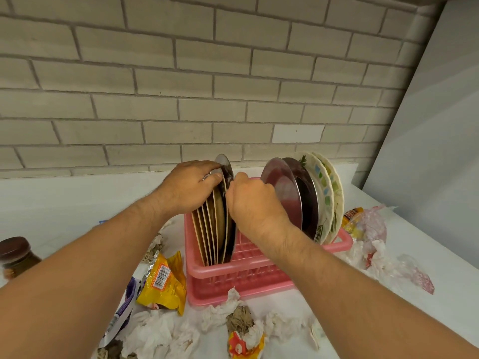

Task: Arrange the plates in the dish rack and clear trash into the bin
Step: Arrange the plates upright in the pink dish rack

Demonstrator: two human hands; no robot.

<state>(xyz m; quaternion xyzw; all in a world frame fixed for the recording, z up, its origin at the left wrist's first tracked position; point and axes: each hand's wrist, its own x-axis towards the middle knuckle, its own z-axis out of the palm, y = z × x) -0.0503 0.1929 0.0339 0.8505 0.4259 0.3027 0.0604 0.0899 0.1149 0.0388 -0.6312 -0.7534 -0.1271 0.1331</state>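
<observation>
A pink dish rack (233,277) stands on the white counter. Several tan plates (211,229) stand on edge at its left end, with a steel plate (226,167) as the rightmost of that group. My left hand (189,186) rests over the tops of the tan plates, thumb against the steel plate. My right hand (255,203) grips the steel plate's rim from the right. At the right end stand two steel plates (283,193) and two patterned white plates (329,198). Trash lies around the rack: a yellow wrapper (166,283) and crumpled tissues (228,310).
A brown-lidded jar (15,257) stands at the left edge. Clear plastic bags and a snack packet (368,229) lie right of the rack. A purple and white packet (124,309) and a red and yellow wrapper (242,345) lie near the front. A brick wall runs behind.
</observation>
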